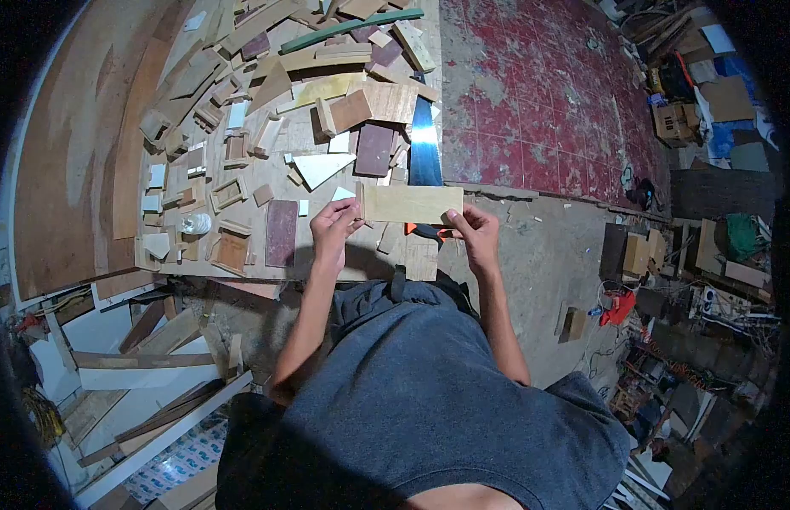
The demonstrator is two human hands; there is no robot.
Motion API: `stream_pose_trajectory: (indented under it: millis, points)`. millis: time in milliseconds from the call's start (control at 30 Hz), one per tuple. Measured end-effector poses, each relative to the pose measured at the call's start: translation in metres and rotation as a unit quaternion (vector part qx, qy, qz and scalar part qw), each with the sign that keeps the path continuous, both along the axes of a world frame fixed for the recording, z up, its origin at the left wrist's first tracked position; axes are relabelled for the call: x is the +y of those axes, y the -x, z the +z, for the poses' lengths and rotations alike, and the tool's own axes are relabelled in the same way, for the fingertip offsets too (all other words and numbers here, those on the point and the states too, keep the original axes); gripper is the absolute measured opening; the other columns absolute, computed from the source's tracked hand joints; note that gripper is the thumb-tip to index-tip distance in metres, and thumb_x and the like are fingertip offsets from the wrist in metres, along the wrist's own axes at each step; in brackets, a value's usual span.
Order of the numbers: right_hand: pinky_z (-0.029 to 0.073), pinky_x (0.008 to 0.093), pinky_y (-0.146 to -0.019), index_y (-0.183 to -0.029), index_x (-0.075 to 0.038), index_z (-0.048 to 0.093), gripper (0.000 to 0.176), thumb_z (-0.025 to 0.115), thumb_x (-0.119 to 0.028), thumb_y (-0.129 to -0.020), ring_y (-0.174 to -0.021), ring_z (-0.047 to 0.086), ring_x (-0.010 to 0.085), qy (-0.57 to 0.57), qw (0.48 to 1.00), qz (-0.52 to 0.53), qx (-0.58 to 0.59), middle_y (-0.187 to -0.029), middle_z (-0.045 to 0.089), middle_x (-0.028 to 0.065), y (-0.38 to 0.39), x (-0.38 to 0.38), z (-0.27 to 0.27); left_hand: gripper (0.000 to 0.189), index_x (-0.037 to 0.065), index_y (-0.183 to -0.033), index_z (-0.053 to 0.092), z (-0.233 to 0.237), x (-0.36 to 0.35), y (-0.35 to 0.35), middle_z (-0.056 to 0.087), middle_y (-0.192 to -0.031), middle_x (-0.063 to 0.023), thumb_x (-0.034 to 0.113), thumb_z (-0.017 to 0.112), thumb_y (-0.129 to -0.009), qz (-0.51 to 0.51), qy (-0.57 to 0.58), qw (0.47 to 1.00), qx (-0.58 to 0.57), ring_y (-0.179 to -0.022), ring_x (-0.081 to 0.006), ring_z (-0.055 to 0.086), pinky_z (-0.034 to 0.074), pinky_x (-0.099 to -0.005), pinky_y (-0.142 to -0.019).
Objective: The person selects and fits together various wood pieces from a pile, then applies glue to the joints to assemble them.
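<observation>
A pale rectangular wooden board [413, 205] is held level in front of my body, over the front edge of the workbench. My right hand [477, 234] grips its right end, thumb on the face. At the other end, my left hand [331, 228] pinches a narrow wood strip [360, 197] lined up along the board's short left edge. Beneath the board lies a handsaw [424, 146], its blade pointing away from me and its black and orange handle partly covered. A dark reddish panel [281, 234] rests on the bench left of my left hand.
Wood offcuts, small frames [230, 194] and a white triangular piece [323, 169] crowd the workbench [322, 270]. A clear bottle [196, 223] stands at its left. Beyond the bench's right side is worn red tiled floor [531, 102]. Scrap boards [148, 374] are piled at lower left.
</observation>
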State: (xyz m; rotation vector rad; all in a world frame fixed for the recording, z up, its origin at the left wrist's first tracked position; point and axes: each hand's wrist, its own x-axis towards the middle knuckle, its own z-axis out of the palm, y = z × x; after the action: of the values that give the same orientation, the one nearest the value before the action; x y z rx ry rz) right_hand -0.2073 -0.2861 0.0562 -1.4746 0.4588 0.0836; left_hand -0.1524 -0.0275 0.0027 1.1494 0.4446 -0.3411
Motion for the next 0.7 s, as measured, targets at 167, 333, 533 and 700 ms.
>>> stream_pose_trajectory:
  millis: [167,333,533,700]
  points:
    - [0.052,0.0224,-0.064,-0.103,0.002,0.069,0.026,0.067,-0.02,-0.089,-0.076,0.065,0.0098,-0.019,1.0,-0.021,0.0,-0.088,0.07,0.0056,0.004,0.005,0.012,0.02,-0.001,-0.106,0.063,0.001,0.001,0.004,0.066,-0.096,-0.0073,0.006,0.065,-0.087,-0.012,0.0,1.0,0.014,-0.086,-0.0124,0.064,0.056,-0.0271,-0.075]
    - [0.053,0.0243,-0.064,-0.103,0.005,0.068,0.027,0.067,-0.018,-0.089,-0.076,0.065,0.0118,-0.021,0.999,-0.03,-0.007,-0.087,0.069,0.0087,0.006,0.007,0.011,0.02,0.0,-0.106,0.063,-0.002,0.002,0.009,0.065,-0.098,-0.0073,0.006,0.066,-0.087,-0.01,0.015,1.0,0.013,-0.087,-0.0125,0.064,0.056,-0.0267,-0.075]
    - [0.056,0.0265,-0.064,-0.102,0.007,0.067,0.027,0.066,-0.016,-0.089,-0.073,0.068,0.0166,-0.029,0.999,-0.034,-0.007,-0.087,0.069,0.0105,0.008,0.01,0.015,0.018,0.004,-0.106,0.063,0.0,0.003,0.013,0.065,-0.1,-0.0041,0.007,0.065,-0.088,-0.026,0.009,0.999,0.024,-0.09,-0.0114,0.062,0.053,-0.0268,-0.079]
    - [0.058,0.0274,-0.063,-0.101,0.008,0.067,0.027,0.066,-0.016,-0.089,-0.072,0.069,0.0194,-0.032,0.999,-0.033,0.001,-0.087,0.069,0.0116,0.009,0.006,0.008,0.02,0.003,-0.107,0.062,-0.003,0.002,0.015,0.065,-0.1,-0.0045,0.008,0.066,-0.088,-0.029,0.003,0.999,0.034,-0.09,-0.0114,0.062,0.052,-0.0264,-0.078]
